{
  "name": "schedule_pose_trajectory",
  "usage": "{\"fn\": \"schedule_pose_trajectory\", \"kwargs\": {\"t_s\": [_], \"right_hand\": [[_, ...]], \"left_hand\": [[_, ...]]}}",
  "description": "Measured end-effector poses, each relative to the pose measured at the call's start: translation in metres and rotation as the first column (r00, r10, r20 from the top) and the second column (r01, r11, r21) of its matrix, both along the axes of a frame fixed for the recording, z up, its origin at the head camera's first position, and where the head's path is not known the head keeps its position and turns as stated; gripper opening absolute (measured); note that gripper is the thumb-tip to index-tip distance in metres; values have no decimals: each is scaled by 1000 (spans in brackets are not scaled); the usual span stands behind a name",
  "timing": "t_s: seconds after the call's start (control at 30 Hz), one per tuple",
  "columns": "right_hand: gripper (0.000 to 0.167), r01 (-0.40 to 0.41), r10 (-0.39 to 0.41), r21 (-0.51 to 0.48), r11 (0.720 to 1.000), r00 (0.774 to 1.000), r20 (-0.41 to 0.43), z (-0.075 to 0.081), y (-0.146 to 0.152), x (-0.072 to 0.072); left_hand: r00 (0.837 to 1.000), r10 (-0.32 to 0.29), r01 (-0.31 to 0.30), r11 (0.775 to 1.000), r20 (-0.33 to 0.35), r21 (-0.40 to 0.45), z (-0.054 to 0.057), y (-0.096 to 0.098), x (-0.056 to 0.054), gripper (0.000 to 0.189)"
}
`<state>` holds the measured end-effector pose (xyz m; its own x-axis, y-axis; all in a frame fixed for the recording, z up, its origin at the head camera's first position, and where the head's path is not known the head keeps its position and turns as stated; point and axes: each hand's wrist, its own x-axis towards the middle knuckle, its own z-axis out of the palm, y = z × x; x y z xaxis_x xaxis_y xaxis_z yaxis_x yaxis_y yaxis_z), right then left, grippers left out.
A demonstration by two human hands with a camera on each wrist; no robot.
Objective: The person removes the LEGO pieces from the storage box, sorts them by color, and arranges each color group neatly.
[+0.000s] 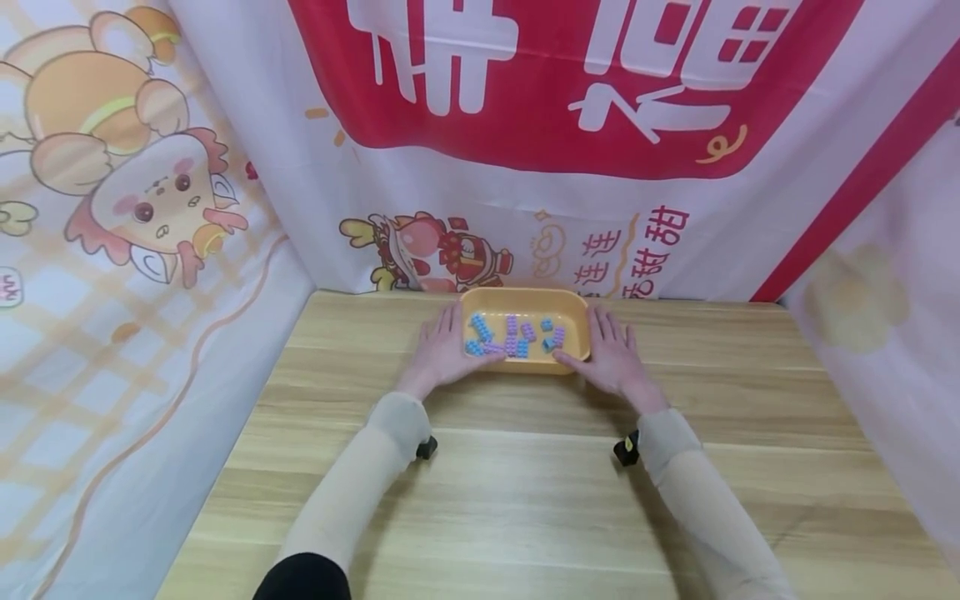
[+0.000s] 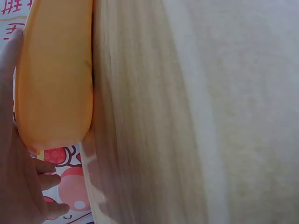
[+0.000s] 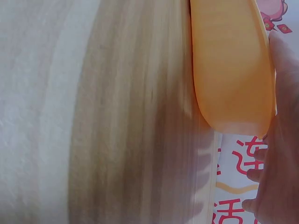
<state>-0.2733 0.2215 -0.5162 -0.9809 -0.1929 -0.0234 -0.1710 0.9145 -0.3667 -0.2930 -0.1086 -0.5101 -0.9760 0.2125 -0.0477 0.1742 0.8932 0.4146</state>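
Observation:
An orange plastic tray (image 1: 525, 367) sits at the back edge of the table, with several blue toy bricks (image 1: 480, 325) and purple toy bricks (image 1: 528, 333) lying loose inside. At its left end, my left hand (image 1: 442, 354) holds it, thumb over the near rim and fingers reaching forward along the side. My right hand (image 1: 613, 358) holds the right end in the same way. In the left wrist view the thumb lies along the rim of the tray (image 2: 56, 79), the other fingers past its end. The right wrist view mirrors this beside the tray (image 3: 233, 65).
The wood-grain table (image 1: 517, 500) stretches out in front of the tray. Behind it hangs a printed cloth (image 1: 315, 208) with red characters, close to the tray's far side. More printed cloth (image 1: 97, 350) covers the left side, and another sheet (image 1: 862, 275) the right.

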Motion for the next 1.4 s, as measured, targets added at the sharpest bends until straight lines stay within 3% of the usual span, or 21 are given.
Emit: {"fn": "schedule_pose_trajectory", "kwargs": {"t_s": [0.17,0.47,0.9,1.4], "right_hand": [[126,-13,14,18,1000,1000,-15,0,-2,7],[125,-24,28,64,998,997,-69,-3,-13,23],[127,-11,14,41,999,997,-72,-4,-22,41],[126,-16,16,6,1000,997,-70,-7,-34,63]], "left_hand": [[1000,10,-10,1000,1,-1,-2,-2,8,142],[998,3,-4,1000,-57,-28,-3,-12,26,139],[999,0,-2,998,-34,-56,-4,-22,44,140],[999,29,-31,999,-31,-43,-8,-34,72,141]]}}
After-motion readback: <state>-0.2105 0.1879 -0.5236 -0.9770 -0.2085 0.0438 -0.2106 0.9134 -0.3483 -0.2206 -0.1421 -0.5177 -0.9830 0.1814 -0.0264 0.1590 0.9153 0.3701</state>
